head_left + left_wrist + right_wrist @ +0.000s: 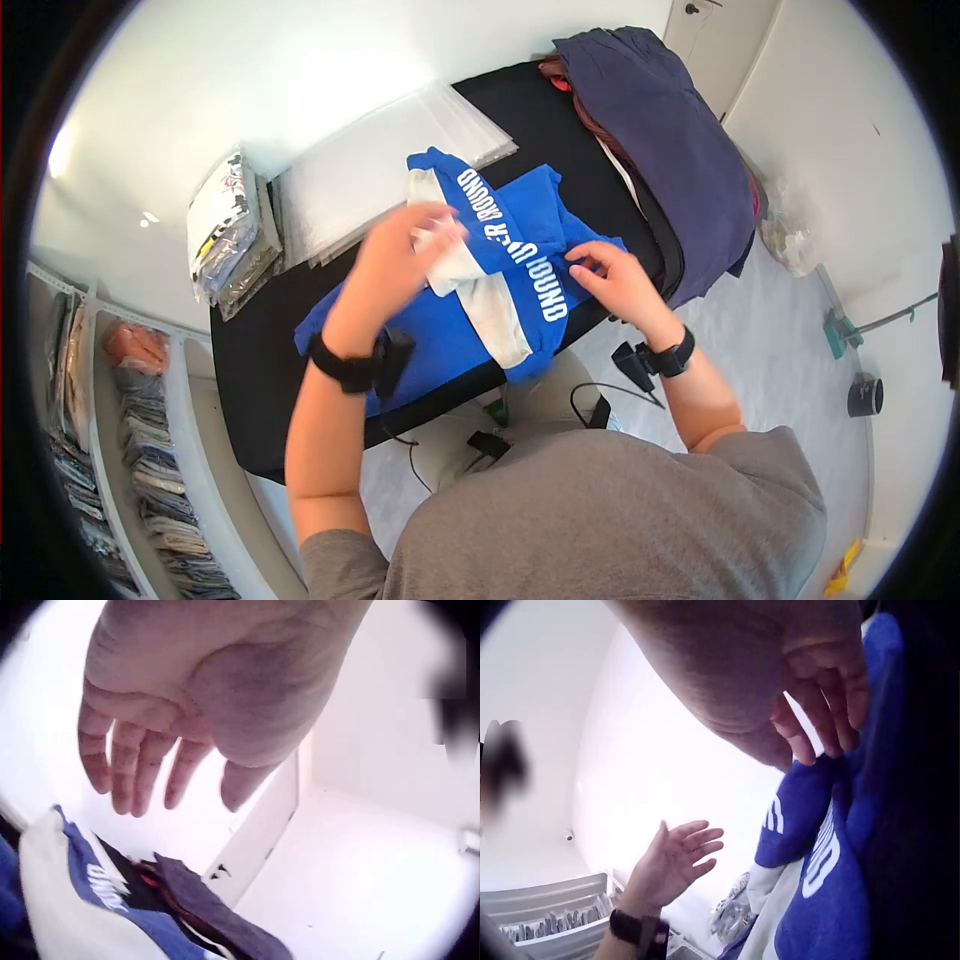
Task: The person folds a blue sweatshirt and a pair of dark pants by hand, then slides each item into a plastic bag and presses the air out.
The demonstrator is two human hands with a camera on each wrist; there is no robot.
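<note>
A blue sweatshirt (545, 205) with off-white panels and white lettering lies partly folded on a black-covered table (245, 400), its lettered parts crossing the body. My left hand (405, 255), blurred in the head view, is raised over its off-white panel. In the left wrist view the fingers of the left hand (150, 750) hang loosely extended, with nothing in them. At the sweatshirt's right side, my right hand (615, 280) pinches the blue cloth. The right wrist view shows the sweatshirt (810, 810) drawn up into a peak at the fingertips of that hand (780, 690).
Clear plastic bags (350, 170) lie flat at the back of the table, beside a stack of bagged garments (230, 240). A pile of dark clothes (660, 150) covers the right end. Shelves (165, 470) of folded garments stand at the left; a green-headed broom (843, 332) is on the right.
</note>
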